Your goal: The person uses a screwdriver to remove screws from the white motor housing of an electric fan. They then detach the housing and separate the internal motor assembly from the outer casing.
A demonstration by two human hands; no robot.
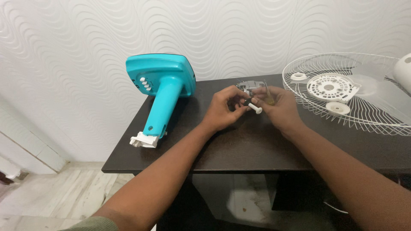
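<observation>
Near the table's (239, 149) left edge lies a turquoise fan stand (165, 92), tipped over, its square base toward the back edge and its column running down toward the front-left corner, ending in a white bracket (143, 140).

Moving right, the left hand (224, 110) is curled in narrow, fingertips pinching at a small white knob (256, 107) with a short shaft. That shaft lies roughly level, its long axis running from the left hand toward the right.

The knob sits between the two hands, over the middle of the table toward the back edge. Just behind it is a small grey metal motor unit (249, 87), which the right hand (278, 107) is closed around, steadying it. Both hands are about equally close, touching the assembly from opposite sides.

At the table's right edge rests a white wire fan guard (376, 115), lying flat, with round white plastic pieces (329, 87) inside it.
</observation>
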